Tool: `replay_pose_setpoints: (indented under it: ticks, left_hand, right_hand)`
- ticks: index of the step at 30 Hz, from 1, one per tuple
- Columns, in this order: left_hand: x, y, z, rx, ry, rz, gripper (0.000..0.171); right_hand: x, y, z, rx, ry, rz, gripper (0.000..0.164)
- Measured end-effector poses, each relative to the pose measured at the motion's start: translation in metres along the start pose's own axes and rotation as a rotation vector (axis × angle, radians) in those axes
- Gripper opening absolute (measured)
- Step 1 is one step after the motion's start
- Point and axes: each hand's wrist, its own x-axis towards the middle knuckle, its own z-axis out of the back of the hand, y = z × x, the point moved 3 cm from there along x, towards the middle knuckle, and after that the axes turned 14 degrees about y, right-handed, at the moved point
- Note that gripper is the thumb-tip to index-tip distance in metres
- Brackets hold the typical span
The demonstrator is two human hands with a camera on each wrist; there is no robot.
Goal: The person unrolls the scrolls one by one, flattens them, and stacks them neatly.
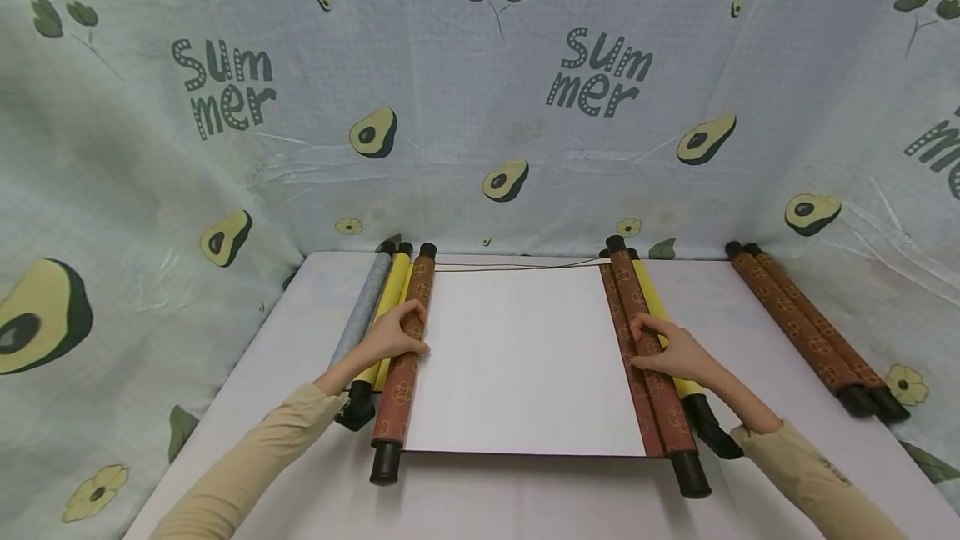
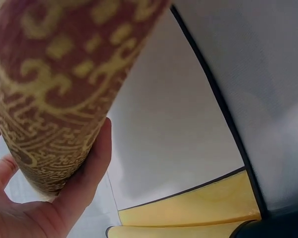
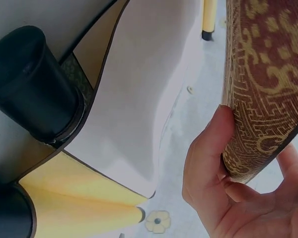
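A hanging scroll in red-brown patterned brocade lies part unrolled, its white paper (image 1: 525,357) stretched between two rolled ends. My left hand (image 1: 392,333) grips the left roll (image 1: 397,398), thumb and fingers curled round its middle. On the other side, my right hand (image 1: 677,352) holds the right roll (image 1: 666,411) the same way. Black knobs cap both rolls. In the left wrist view the brocade roll (image 2: 64,74) fills the fingers; the right wrist view has the patterned roll (image 3: 268,89) between thumb and fingers. Thin cords (image 1: 517,266) run along the far edge.
Beneath and beside the scroll are a yellow roll (image 1: 390,294) at left and another yellow roll (image 1: 651,290) at right. A grey-blue roll (image 1: 362,311) lies farther left. Two brown rolled scrolls (image 1: 798,319) lie along the table's right side. A printed cloth (image 1: 450,48) hangs behind.
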Motion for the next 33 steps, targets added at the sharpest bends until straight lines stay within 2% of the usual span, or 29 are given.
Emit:
replay_pose_setpoints:
  ticks: [5,10,20,27,33]
  left_hand:
    - [0.000,0.000,0.001,-0.033,0.008,-0.036,0.035]
    - [0.002,0.002,0.001,-0.065,0.017,-0.030,0.032]
    - [0.002,0.005,0.004,-0.024,0.020,-0.024,0.025]
    - [0.003,0.010,0.005,-0.060,0.014,-0.036,0.016]
    - [0.003,0.014,0.006,-0.036,-0.023,-0.042,0.024]
  right_hand:
    - [-0.002,-0.001,0.002,0.013,-0.010,0.004,0.028]
    - [-0.005,-0.003,0.005,0.038,0.001,-0.003,0.028]
    - [-0.008,-0.014,0.008,0.039,-0.026,0.011,0.024]
    - [-0.011,-0.019,0.010,0.046,-0.026,-0.038,0.023]
    - [-0.014,-0.020,0.012,0.042,-0.036,-0.050,0.022]
